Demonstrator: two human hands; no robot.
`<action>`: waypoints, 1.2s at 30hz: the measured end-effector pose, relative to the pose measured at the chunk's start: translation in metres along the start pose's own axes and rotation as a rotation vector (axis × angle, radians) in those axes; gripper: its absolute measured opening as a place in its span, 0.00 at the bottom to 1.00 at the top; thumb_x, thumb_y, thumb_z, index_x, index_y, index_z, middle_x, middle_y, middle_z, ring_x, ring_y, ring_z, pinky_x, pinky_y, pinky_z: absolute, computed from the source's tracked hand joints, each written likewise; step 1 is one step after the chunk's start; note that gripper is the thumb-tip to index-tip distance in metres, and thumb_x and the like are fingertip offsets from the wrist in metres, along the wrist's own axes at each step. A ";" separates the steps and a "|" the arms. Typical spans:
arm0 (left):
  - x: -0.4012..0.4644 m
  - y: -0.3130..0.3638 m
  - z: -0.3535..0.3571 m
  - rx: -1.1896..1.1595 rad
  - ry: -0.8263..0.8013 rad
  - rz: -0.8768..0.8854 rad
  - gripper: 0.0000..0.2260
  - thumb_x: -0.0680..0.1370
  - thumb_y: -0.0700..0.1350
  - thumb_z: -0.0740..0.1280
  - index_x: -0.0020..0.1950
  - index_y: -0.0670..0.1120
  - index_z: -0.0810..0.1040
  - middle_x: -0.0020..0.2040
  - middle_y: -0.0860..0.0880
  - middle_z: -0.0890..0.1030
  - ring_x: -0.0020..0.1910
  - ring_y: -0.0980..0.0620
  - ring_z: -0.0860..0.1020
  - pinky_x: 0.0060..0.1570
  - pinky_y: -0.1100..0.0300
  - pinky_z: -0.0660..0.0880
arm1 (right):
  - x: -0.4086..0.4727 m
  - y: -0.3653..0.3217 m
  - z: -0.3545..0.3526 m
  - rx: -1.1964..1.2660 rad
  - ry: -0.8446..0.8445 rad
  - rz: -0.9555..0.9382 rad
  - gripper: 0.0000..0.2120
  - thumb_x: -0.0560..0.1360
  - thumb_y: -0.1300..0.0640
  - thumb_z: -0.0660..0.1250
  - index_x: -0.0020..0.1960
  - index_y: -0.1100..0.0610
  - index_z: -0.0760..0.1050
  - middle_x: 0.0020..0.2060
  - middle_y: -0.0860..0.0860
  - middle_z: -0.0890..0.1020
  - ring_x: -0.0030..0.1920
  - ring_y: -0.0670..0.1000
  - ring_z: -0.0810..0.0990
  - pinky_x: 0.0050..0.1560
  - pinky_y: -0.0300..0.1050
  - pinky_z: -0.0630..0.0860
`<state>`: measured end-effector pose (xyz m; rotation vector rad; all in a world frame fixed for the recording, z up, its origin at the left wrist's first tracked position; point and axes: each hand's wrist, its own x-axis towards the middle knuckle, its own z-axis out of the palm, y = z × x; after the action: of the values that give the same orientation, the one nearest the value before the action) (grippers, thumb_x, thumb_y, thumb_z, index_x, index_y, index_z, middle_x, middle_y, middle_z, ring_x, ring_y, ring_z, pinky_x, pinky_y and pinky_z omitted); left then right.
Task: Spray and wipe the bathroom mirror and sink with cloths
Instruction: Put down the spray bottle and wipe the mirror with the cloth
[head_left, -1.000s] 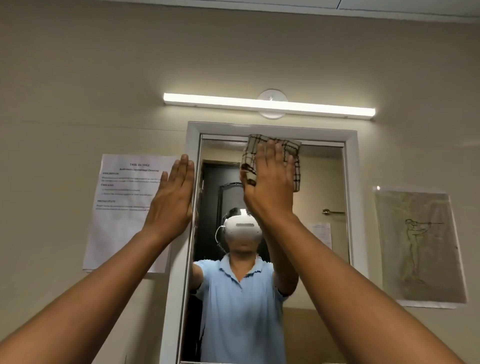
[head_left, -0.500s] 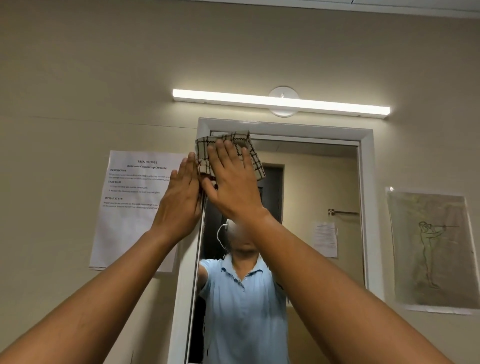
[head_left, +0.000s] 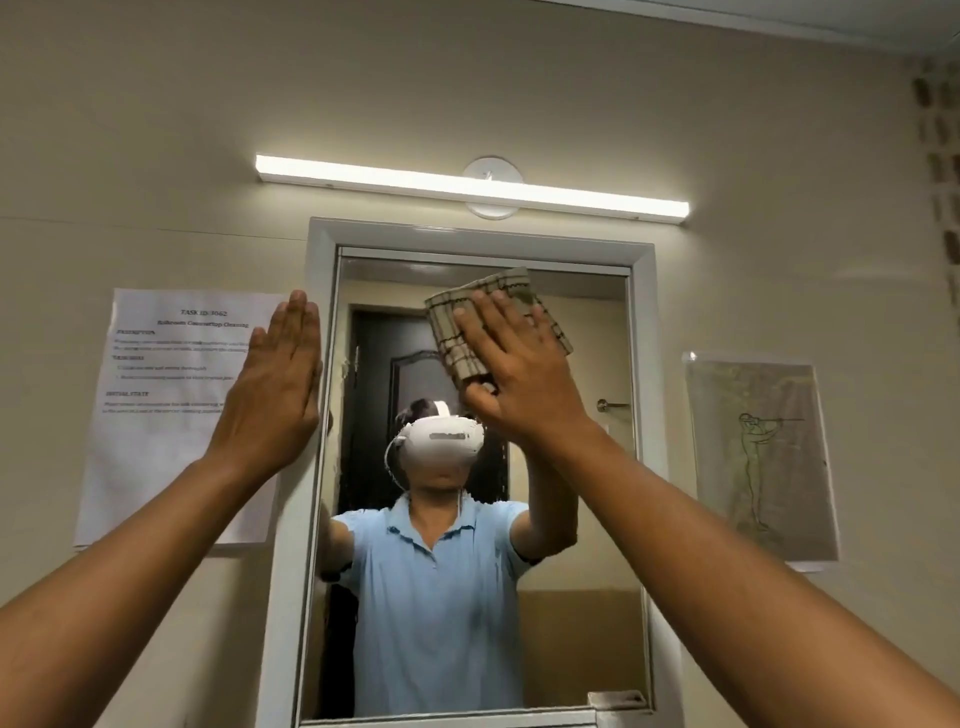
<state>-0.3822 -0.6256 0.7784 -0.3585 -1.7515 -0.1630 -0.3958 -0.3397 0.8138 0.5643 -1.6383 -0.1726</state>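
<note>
Since half a second before, my right hand (head_left: 519, 374) had swept the cloth (head_left: 493, 322) away from the mirror's top left corner toward the upper middle of the glass. At the left, my left hand (head_left: 275, 384) lay flat, fingers straight, braced on the mirror (head_left: 571, 597) frame beside a printed sheet (head_left: 156, 441). My right fingers were spread, pressing the checked cloth against the glass. I judged the wiping step under way; next came the top right corner. No containers showed.
</note>
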 end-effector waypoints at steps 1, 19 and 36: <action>0.000 0.000 0.001 0.001 0.002 0.003 0.31 0.79 0.44 0.50 0.80 0.48 0.40 0.80 0.49 0.40 0.79 0.53 0.40 0.78 0.51 0.43 | -0.003 0.011 -0.003 0.015 0.013 0.065 0.35 0.76 0.42 0.57 0.80 0.50 0.52 0.80 0.52 0.54 0.79 0.52 0.48 0.77 0.60 0.48; -0.009 0.001 0.000 0.023 -0.010 0.015 0.34 0.77 0.41 0.52 0.80 0.48 0.39 0.80 0.49 0.40 0.79 0.52 0.41 0.78 0.49 0.44 | -0.107 -0.005 0.004 0.080 0.124 0.522 0.33 0.80 0.35 0.44 0.80 0.50 0.54 0.80 0.51 0.55 0.80 0.52 0.49 0.78 0.58 0.48; -0.017 0.005 -0.002 0.006 -0.013 0.000 0.34 0.76 0.39 0.53 0.80 0.45 0.42 0.80 0.47 0.41 0.79 0.50 0.42 0.78 0.48 0.45 | 0.058 -0.074 0.012 0.113 0.016 0.311 0.31 0.81 0.38 0.46 0.80 0.48 0.43 0.80 0.51 0.42 0.79 0.52 0.39 0.76 0.64 0.38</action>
<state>-0.3761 -0.6242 0.7621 -0.3562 -1.7640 -0.1554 -0.3909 -0.4325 0.8318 0.3873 -1.7045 0.1537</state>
